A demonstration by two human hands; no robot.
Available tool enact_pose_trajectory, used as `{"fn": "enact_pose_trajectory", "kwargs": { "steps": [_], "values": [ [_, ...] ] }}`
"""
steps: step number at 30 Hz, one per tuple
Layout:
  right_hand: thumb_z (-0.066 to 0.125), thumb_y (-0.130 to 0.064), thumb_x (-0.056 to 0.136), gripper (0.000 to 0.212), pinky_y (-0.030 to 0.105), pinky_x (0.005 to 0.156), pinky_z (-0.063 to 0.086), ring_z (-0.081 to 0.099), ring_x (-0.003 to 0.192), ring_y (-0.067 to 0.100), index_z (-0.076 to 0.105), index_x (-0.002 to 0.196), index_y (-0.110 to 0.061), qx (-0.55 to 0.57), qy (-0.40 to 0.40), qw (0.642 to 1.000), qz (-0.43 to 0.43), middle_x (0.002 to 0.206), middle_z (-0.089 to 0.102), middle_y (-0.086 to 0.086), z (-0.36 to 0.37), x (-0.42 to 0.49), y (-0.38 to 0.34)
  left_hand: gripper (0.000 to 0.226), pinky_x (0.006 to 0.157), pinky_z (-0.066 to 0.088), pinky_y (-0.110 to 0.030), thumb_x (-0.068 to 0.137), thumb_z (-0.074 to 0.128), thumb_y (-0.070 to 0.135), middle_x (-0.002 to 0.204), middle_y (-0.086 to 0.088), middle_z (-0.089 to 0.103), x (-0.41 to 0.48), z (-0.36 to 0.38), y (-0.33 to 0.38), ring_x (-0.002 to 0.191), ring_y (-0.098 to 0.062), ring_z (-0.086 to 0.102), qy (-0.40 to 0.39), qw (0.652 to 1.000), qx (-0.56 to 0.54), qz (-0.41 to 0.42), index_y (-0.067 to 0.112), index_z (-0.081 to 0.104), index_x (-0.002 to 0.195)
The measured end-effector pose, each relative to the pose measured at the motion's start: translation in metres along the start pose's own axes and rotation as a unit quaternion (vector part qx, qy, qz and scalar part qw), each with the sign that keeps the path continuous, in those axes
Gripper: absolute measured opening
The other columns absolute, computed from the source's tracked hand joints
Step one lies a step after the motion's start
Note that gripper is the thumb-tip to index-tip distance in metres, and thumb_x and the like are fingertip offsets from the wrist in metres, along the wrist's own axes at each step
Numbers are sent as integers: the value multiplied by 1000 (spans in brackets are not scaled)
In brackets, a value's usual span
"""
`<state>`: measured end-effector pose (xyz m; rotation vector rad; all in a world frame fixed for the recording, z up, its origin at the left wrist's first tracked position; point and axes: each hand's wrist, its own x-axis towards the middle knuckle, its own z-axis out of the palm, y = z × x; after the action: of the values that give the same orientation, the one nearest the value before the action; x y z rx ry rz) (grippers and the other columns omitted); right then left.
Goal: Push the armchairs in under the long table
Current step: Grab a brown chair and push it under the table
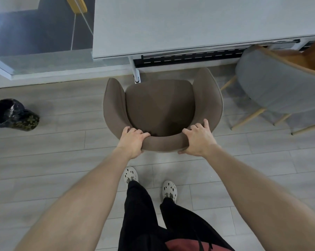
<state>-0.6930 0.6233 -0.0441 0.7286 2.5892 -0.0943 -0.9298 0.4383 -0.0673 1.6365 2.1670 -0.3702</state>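
Black-bagged bin [13, 115] on grey floor [62, 169]

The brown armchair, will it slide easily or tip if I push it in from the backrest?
It will probably slide rather than tip: the left hand and right hand grip the backrest of the brown armchair, and the floor looks smooth. The padding may give slightly. The white table leg ahead of the seat could block it.
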Motion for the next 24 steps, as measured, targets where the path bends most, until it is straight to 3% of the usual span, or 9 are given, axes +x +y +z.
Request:
{"fn": "enact_pose_trajectory", "kwargs": {
  "steps": [6, 24],
  "values": [
    [64, -93, 71, 94, 69, 129, 6, 50, 135, 37, 57, 142, -32, 31, -3, 1000, -4, 133, 62, 9, 5, 5, 5, 74, 126, 21, -50, 87, 82, 44, 145, 12, 61, 3, 0, -1, 136, -23, 51, 2, 1000, 5, 0, 46, 46, 152],
    [68, -93, 67, 91, 63, 130, 7, 49, 136, 30, 61, 137, -35, 81, -2, 997, -2, 130, 65, 0, 7, 2, 3, 74, 124, 24, -49, 80, 86, 45, 136, 11, 66, 2, 2, -1, 132, -22, 54, -2, 1000, -5, -2, 45, 51, 145]
  ]
}}
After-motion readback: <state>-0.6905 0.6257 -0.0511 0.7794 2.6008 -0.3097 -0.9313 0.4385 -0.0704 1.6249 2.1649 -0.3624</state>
